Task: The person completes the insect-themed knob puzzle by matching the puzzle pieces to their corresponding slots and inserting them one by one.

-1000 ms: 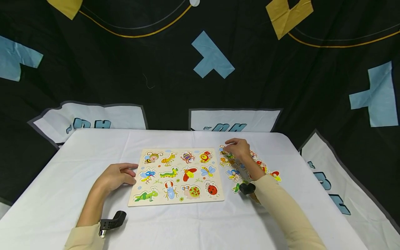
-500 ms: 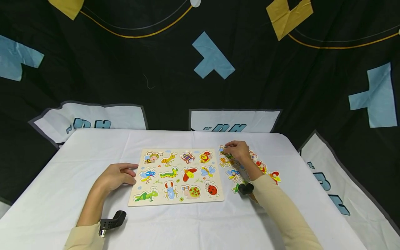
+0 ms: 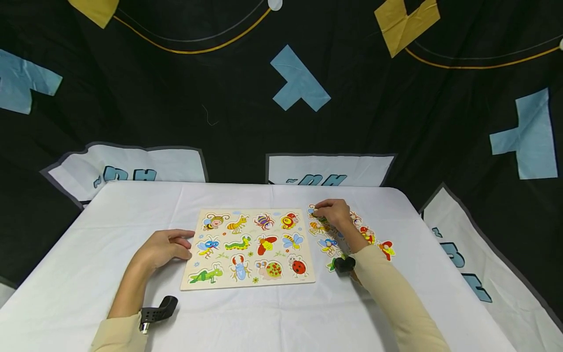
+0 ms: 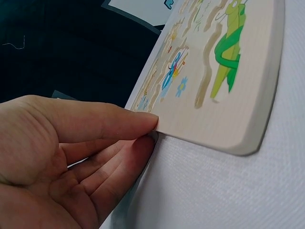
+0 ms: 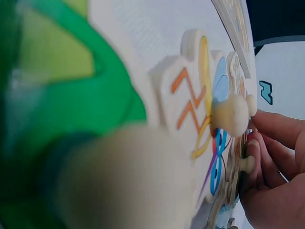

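The left hand [image 3: 162, 248] pinches the left edge of a pale, flat, rectangular wooden puzzle board [image 4: 224, 129], which lies to the right of those fingers. White cloth [image 3: 246, 318] runs leftward from the knuckles and along the board's near edge. The right hand [image 3: 335, 212] has thumb and fingers bent towards each other over a heap of colourful insect-shaped puzzle pieces [image 3: 327, 246]; whether they grip one I cannot tell. Just left of these fingertips, a narrow strip of cloth separates heap and board; the table's far edge is a little beyond them.

The board shows twelve bright insects in three rows, set in sunken outlines; a green grasshopper fills the corner on the near side of the left fingers. The pieces have pale round knobs [image 5: 233, 116], some just beside the right fingertips, and spread nearer the body, under the right forearm.
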The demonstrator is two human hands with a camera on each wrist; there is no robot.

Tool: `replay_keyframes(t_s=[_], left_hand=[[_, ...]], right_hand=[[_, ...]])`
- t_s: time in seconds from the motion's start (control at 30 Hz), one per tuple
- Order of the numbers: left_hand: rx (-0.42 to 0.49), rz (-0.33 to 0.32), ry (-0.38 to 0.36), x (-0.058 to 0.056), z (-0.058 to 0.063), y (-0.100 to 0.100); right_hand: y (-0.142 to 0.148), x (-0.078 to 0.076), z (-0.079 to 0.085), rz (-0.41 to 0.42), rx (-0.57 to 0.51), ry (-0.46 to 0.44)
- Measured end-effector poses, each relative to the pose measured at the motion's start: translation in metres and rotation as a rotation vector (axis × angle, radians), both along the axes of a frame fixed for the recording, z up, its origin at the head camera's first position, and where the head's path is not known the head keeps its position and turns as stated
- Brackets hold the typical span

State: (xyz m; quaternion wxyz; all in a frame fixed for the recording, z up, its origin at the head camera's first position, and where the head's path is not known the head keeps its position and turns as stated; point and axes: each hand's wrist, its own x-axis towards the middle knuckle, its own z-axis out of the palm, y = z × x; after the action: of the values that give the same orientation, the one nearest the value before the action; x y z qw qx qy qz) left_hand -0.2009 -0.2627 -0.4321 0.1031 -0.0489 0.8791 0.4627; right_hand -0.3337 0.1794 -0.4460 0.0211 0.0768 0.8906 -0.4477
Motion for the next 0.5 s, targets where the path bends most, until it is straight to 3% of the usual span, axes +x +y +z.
replay_keyframes(t_s=[0.5], left_hand=[[0.004,0.010,-0.001,-0.0003,-0.0019,-0.0005]], right_hand=[[0.0011,-0.0012,-0.0007,0.023,0.038,0.000]])
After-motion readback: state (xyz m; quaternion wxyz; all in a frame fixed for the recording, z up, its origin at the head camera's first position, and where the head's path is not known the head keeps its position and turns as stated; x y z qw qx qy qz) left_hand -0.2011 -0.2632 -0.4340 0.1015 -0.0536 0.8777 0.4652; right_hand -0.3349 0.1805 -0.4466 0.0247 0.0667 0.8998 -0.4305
